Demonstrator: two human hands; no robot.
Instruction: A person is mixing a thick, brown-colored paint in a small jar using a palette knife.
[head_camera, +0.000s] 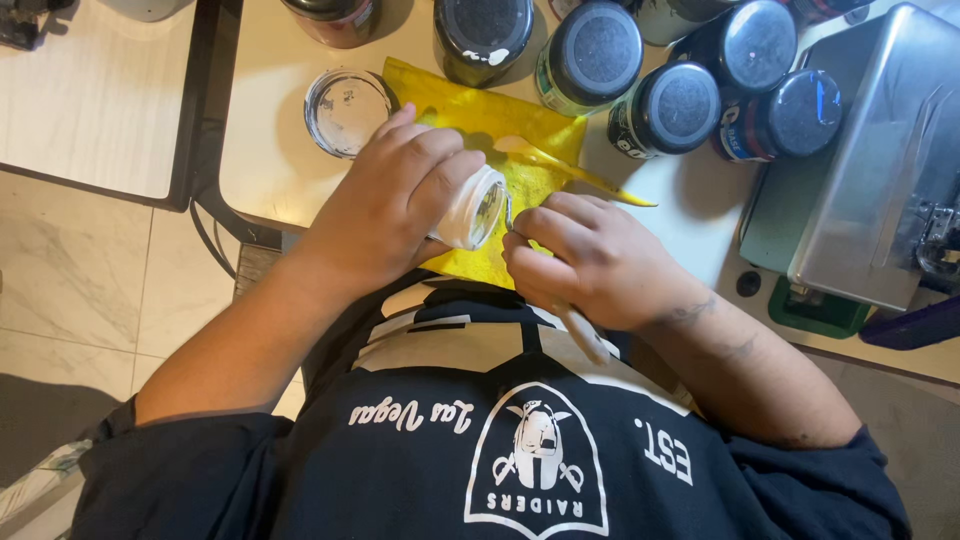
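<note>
Pale cream table runs across the top of my view, with a grey metal box at 3 o'clock, its latch at the right edge. Next in size is the yellow sheet spread under my hands, stained and wrinkled, reaching from 12 o'clock down to the table's near edge. Along 12 to 2 o'clock stand dark jars with black lids; I count at least 6, close together, some touching. An open round lid lies at 11 o'clock, just beside the sheet's corner, smeared white inside.

My left hand is wrapped around a small white jar, tilted on its side with its open mouth facing 3 o'clock, held above the yellow sheet at the centre. My right hand is curled tight around a thin tool, its pale handle sticking out toward 6 o'clock and its tip at the jar's mouth. A yellow-stained stick lies on the sheet at 1 o'clock, just beyond my right knuckles.
</note>
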